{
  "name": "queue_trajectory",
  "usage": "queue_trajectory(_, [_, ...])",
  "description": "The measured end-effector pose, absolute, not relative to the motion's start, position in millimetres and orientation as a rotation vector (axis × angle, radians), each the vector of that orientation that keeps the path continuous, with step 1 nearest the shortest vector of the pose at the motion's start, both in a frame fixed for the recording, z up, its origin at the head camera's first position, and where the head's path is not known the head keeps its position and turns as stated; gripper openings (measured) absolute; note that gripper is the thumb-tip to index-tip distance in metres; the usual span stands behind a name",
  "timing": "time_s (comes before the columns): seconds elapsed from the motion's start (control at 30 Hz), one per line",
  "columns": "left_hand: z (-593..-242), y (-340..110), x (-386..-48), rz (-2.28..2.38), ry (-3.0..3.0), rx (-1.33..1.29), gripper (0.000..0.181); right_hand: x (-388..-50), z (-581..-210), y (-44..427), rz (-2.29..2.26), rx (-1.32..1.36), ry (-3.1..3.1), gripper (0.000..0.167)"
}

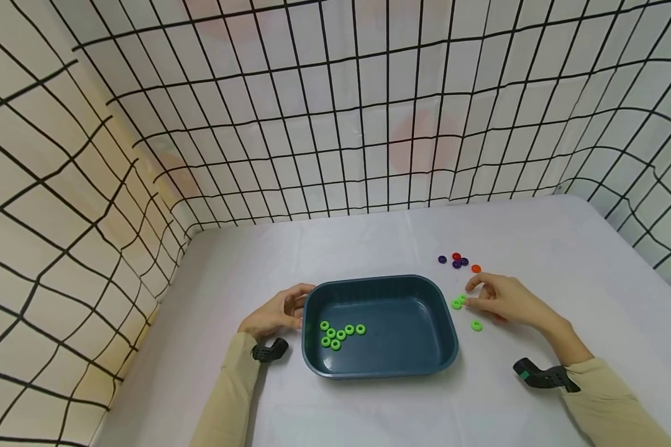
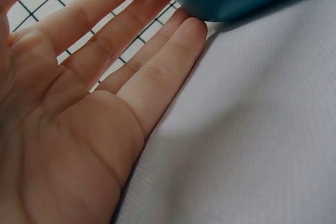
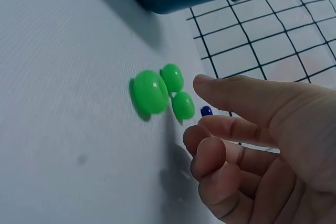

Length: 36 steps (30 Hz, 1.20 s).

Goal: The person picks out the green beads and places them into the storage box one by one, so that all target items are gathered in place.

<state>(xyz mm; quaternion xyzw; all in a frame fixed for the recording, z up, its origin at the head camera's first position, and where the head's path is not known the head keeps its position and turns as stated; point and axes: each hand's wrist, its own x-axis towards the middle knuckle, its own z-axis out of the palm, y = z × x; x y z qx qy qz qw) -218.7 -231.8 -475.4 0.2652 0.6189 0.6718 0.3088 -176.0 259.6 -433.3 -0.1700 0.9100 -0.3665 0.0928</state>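
Note:
Blue-grey tray [image 1: 380,375], its floor bearing several green rings [image 1: 341,335] toward the left side. My left hand [image 1: 276,313] is at the tray's left wall; in the left wrist view its fingers [image 2: 152,77] are nearly straight, tips against the tray. Right of the tray, my right hand [image 1: 506,301] hovers by a touching pair of green rings [image 1: 456,304], with thumb and forefinger apart and the other fingers curled. Nothing shows between thumb and forefinger in the right wrist view. A third green ring [image 1: 476,326] lies nearer me. A reddish spot beneath the hand is too hidden to identify.
Beyond the right hand lie a red ring [image 1: 456,256], an orange ring [image 1: 476,269] and three purple rings [image 1: 442,259]. White cloth [image 1: 391,410] covers the table. Black netting [image 1: 363,146] stands along the back and both sides.

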Motion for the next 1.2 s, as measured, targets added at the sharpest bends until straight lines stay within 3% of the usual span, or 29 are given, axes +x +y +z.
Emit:
queue_trajectory(0.4, [-470.3,-231.4,-218.6,1.766,1.651,0.709,0.079,-186.4,-435.9,248.6,-1.063,-0.491,2.667,0.015])
queue_trajectory(1.2, [-475.4,-231.9,-219.6,1.775,1.642,0.722,0.079,-193.4,-448.6,254.0,-1.313,-0.423,2.459,0.02])
